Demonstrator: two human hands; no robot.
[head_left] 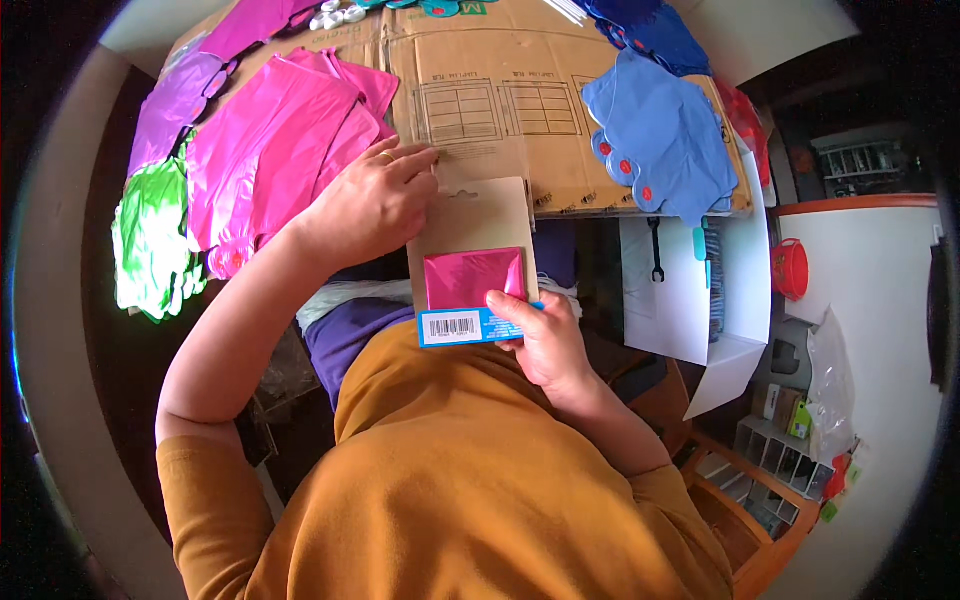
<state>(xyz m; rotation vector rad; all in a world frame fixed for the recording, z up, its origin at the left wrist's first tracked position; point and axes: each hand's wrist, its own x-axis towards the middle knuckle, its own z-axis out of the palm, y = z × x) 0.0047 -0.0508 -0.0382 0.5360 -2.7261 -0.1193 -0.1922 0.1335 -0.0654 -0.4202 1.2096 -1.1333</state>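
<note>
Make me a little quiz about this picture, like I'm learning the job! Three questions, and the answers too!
1. True or false: the right hand holds the flat tan cardboard card.
2. Which thing does the right thumb touch?
A) a round red plastic basket
B) the shiny pink folded packet
C) a black metal wrench
3. Fill in: the flat pale-blue pieces with scalloped edges lie on the brown printed cardboard, toward the picture's ____ side.

Key: 1. True. 2. B. 3. Right.
</note>
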